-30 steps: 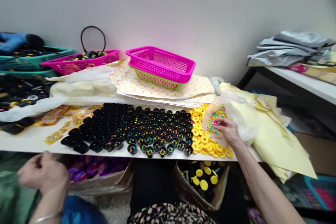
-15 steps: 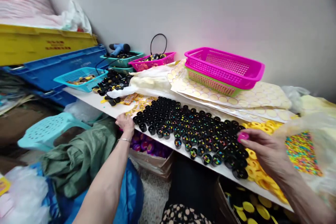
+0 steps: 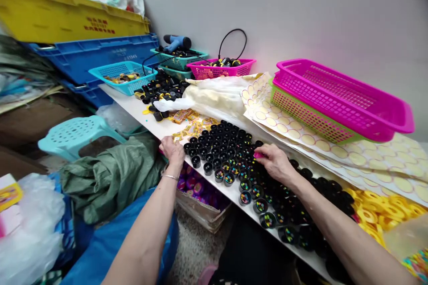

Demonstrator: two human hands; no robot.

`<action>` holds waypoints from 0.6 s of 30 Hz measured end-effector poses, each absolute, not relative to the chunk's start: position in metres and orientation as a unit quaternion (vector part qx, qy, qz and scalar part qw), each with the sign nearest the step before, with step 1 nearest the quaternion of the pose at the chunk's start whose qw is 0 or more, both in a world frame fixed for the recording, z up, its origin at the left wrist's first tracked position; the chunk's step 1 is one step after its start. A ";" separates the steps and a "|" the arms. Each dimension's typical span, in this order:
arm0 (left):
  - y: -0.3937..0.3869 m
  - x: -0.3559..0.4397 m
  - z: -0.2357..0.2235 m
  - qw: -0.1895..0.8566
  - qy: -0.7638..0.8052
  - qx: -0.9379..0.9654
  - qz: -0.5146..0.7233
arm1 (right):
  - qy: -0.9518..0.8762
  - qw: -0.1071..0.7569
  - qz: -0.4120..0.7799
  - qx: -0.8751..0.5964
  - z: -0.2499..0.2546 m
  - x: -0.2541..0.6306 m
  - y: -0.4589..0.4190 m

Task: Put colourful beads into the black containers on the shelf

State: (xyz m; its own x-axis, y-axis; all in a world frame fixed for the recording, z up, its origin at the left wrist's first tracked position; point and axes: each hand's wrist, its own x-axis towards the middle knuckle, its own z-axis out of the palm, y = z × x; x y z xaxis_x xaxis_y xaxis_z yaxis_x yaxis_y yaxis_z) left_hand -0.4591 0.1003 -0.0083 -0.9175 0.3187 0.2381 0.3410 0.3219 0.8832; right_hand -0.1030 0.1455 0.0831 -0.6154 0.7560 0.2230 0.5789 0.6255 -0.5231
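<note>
My right hand (image 3: 276,162) pinches a small bright pink cup (image 3: 258,155), partly hidden by the fingers. It hovers over rows of small round black cups (image 3: 230,142) packed on the white tabletop. Cups in the middle and to the right hold coloured bits like candy pellets; those at the left look bare inside. My left hand (image 3: 173,150) is closed at the front edge of the white table (image 3: 147,125), beside the leftmost cups, its fingertips partly hidden. Just behind it lie small yellow printed packets (image 3: 197,128).
Stacked pink and green baskets (image 3: 341,98) stand on printed circle sheets (image 3: 287,131). Yellow rings (image 3: 377,209) and coloured pellets (image 3: 417,262) lie at right. Behind left are a blue basket (image 3: 125,82), black parts (image 3: 167,84) and a blue heat-gun-like tool (image 3: 177,43). Purple-wrapped balls (image 3: 200,189) fill a carton below.
My right hand has carried the pink cup leftward from the right end of the black cups to over their middle. The view has turned right; my left hand stays at the table edge.
</note>
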 end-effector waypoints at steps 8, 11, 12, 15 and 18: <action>0.098 -0.462 -0.011 0.013 -0.817 -0.227 -0.530 | -0.914 0.098 0.169 -0.357 0.087 -0.117 0.153; 0.097 -0.462 -0.012 0.020 -0.817 -0.235 -0.526 | -0.877 0.167 0.260 -0.367 0.078 -0.113 0.160; 0.097 -0.462 -0.012 0.023 -0.818 -0.237 -0.524 | -0.869 0.183 0.277 -0.367 0.076 -0.111 0.162; 0.098 -0.464 -0.015 0.031 -0.822 -0.243 -0.514 | -0.879 0.178 0.252 -0.363 0.078 -0.107 0.165; 0.099 -0.467 -0.018 0.038 -0.830 -0.246 -0.500 | -0.913 0.114 0.163 -0.357 0.088 -0.109 0.161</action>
